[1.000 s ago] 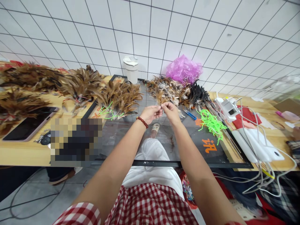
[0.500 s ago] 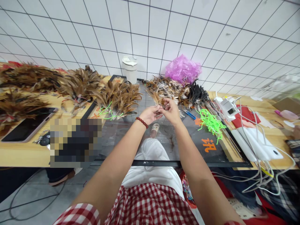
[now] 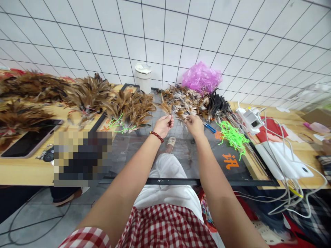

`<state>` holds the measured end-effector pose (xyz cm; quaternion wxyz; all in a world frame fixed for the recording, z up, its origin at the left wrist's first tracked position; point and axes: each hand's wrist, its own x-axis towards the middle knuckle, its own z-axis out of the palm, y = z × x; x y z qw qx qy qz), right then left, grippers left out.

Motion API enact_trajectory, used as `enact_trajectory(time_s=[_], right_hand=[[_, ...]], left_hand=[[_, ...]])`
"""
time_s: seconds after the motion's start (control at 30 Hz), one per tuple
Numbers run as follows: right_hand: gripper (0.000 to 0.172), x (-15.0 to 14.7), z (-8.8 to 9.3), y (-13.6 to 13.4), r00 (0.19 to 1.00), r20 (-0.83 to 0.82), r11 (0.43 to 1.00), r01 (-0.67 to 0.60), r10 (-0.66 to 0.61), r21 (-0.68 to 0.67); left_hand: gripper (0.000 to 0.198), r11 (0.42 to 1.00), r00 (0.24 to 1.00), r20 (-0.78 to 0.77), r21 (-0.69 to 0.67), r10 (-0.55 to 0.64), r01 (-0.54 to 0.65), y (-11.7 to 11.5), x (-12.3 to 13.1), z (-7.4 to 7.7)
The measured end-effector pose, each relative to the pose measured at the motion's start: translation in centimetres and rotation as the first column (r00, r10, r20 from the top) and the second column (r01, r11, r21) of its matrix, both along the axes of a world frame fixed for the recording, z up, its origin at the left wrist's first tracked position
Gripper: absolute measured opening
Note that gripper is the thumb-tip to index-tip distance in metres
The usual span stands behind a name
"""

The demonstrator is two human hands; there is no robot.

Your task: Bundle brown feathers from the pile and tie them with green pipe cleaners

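My left hand (image 3: 163, 126), with a beaded bracelet at the wrist, is closed in a pinch on brown feathers (image 3: 166, 106) that fan up from its fingertips. To its right, my right hand (image 3: 194, 125) has its fingertips pressed together on a feather at the near edge of a loose feather pile (image 3: 187, 98) of brown and whitish tones. The two hands are apart over the transparent dark-framed tabletop. Black feathers (image 3: 217, 103) lie at the pile's right end. Left of my hands rests a bunch of brown feathers (image 3: 136, 105) with green ties.
Blue-handled snips (image 3: 210, 128) and a heap of green ties (image 3: 232, 136) lie at the right. Behind the pile are a pink plastic bag (image 3: 201, 77) and a white lidded cup (image 3: 143, 77). Cables and a white power bank (image 3: 284, 158) occupy the far right; a phone (image 3: 32, 137) lies left.
My hands were together at the feathers and have separated. The right hand has moved right to the loose pile, while the left keeps the brown feathers.
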<state>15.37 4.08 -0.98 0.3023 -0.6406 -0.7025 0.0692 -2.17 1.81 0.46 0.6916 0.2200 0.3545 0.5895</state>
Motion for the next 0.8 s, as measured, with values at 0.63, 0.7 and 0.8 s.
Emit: enact_trajectory(time_s=[0.63,0.7,0.8], right_hand=[[0.020,-1.4,1.7,-1.9,0.948,0.282,0.959,-0.206,0.147,0.195],[0.021,-1.6,1.5,-1.8,0.968,0.208,0.961,-0.185,0.142,0.208],[0.033,-2.2,1.3,-1.4,0.991,-0.094,0.975,-0.077,0.098,0.208]], left_hand=[[0.012,0.987,0.798,-0.593,0.159,0.110,-0.018,0.4,0.9,-0.2],[0.016,0.989,0.843,-0.529,0.145,0.101,-0.028,0.2,0.9,-0.1],[0.013,0.990,0.945,-0.314,0.134,0.090,-0.050,0.0,0.9,0.3]])
